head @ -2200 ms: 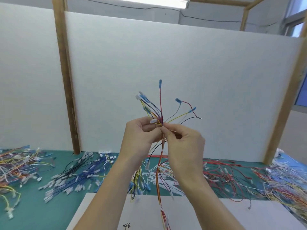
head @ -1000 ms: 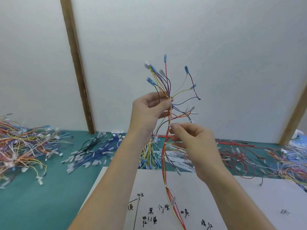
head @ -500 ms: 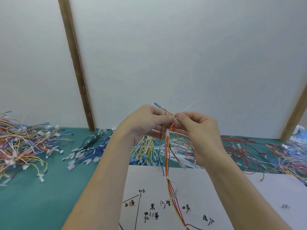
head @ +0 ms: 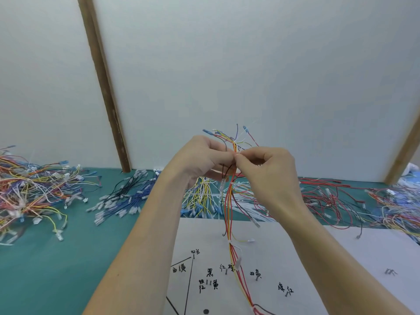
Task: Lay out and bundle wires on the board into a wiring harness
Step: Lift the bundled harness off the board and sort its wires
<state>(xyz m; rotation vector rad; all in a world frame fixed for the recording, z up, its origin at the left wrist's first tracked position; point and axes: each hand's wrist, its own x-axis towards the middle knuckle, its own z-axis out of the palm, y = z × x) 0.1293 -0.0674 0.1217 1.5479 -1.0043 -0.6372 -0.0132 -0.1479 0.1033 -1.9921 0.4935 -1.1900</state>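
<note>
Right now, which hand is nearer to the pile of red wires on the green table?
Right. The right hand holds the wire bundle just left of the pile of red wires; the left hand grips the same bundle farther left, beyond the right hand.

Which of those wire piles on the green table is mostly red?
The red pile, right of the hands beside the white board. The others are yellow-white, blue-black or mixed colours.
</note>
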